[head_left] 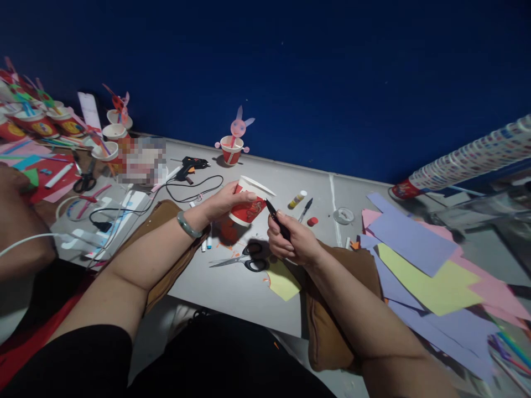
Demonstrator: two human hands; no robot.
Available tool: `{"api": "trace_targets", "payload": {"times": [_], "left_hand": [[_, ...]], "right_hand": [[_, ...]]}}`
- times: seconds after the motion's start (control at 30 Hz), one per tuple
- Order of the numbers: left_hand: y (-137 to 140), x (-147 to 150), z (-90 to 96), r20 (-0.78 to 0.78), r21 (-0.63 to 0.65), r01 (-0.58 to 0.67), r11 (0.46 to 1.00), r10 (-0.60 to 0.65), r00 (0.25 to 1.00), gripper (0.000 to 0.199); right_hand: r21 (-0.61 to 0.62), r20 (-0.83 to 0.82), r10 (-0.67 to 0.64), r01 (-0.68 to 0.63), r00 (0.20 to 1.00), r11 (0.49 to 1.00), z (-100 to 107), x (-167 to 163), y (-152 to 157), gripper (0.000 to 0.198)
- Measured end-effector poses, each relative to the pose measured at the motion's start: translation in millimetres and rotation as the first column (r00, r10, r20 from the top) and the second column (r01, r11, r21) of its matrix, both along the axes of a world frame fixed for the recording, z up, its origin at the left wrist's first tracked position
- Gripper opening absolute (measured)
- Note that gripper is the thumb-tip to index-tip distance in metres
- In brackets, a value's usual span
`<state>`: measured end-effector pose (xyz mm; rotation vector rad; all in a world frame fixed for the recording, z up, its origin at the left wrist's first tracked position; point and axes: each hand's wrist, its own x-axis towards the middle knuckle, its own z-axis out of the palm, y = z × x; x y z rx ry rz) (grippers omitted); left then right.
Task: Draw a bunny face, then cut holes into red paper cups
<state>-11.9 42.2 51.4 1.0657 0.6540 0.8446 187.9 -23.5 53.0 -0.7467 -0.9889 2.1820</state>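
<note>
My left hand [219,203] is closed on a red and white paper cup [249,213], its thumb near the rim. The cup is tilted above the table. In my right hand [296,237] is a slim black, pointed, knife-like tool [276,215], its tip close to the cup's right side; whether it touches I cannot tell. Below the hands lie scissors with black handles [251,257], orange paper scraps and a piece of yellow paper [284,279]. A glue stick [297,199], a marker [306,210] and a red cap [312,221] lie beyond my right hand.
A decorated cup with a rabbit face [232,148] stands by the blue wall. A glue gun [191,167] and its cord lie to the left. Coloured sheets [415,237] and a long stack of cups [468,155] are on the right. Another person's arm [25,221] is at far left.
</note>
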Motion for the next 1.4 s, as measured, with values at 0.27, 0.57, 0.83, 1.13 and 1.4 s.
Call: {"api": "trace_targets", "payload": {"times": [0.27, 0.57, 0.83, 1.13, 1.4], "left_hand": [[-2.1, 0.1, 1.9, -0.014, -0.053, 0.036, 0.998, -0.037, 0.999, 0.060], [-2.4, -1.2, 2.4, -0.009, -0.076, 0.055, 0.996, -0.056, 0.998, 0.058], [-1.9, -1.5, 3.2, -0.017, -0.056, 0.083, 0.995, -0.084, 0.996, 0.058], [-2.7, -2.5, 4.5, -0.056, -0.084, 0.115, 0.990, -0.120, 0.991, 0.058], [-3.5, -0.9, 4.6, -0.042, -0.036, 0.106, 0.994, -0.107, 0.993, 0.063]], "right_hand": [[0.021, 0.023, 0.027, -0.028, 0.999, 0.999, 2.0, 2.7, 1.6, 0.040], [0.037, 0.032, 0.014, -0.015, 0.999, 0.999, 2.8, 0.8, -0.7, 0.040], [0.038, 0.057, 0.006, -0.009, 0.998, 0.999, 3.4, 1.0, 0.0, 0.042], [0.051, 0.045, 0.019, -0.021, 0.999, 0.998, 1.9, 2.1, -0.7, 0.040], [0.028, 0.029, 0.022, -0.023, 0.999, 0.999, 2.8, 1.6, -1.7, 0.039]]}}
